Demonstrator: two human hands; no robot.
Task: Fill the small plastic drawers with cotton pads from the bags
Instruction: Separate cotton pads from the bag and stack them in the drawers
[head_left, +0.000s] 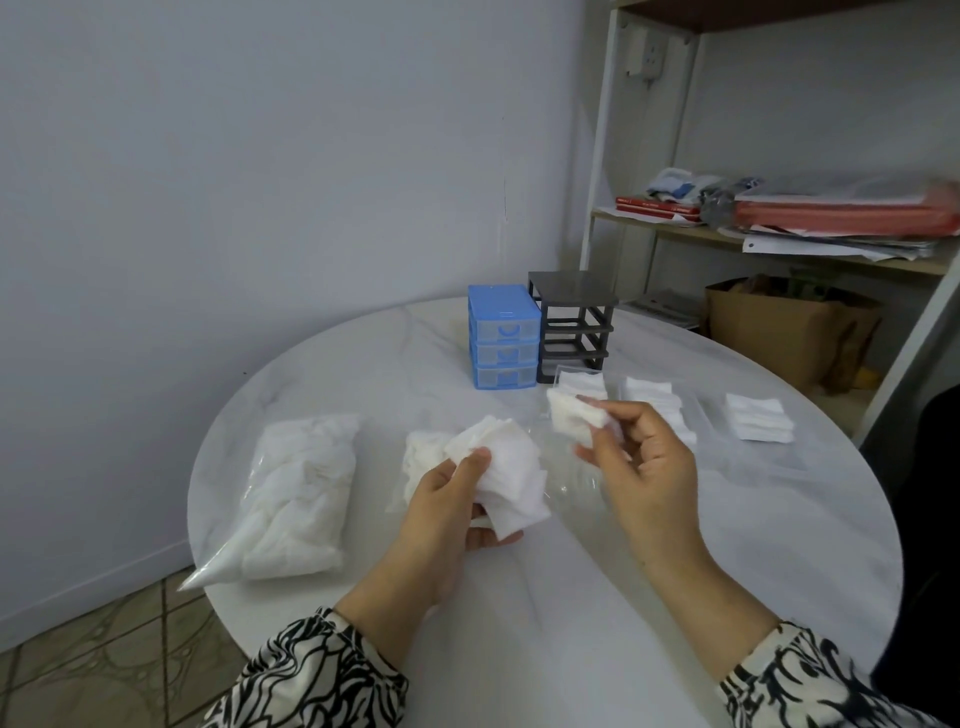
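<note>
My left hand (452, 499) grips a loose bunch of white cotton pads (511, 475) above the round white table (571, 597). Further right, my right hand (639, 462) pinches a smaller stack of cotton pads (571, 415). Just beyond that stack lie three clear pulled-out drawers holding pads: one (584, 383) in front of the dark frame, one (652, 400) to its right, one (758, 418) far right. A blue drawer unit (503, 338) stands at the back with its drawers in. Beside it stands a dark grey drawer frame (574, 325), empty of drawers.
A full clear bag of cotton pads (298, 491) lies at the table's left. A partly emptied bag (421, 460) lies under my left hand. A shelf rack (779, 218) with papers and a brown paper bag (779, 332) stands behind the table on the right.
</note>
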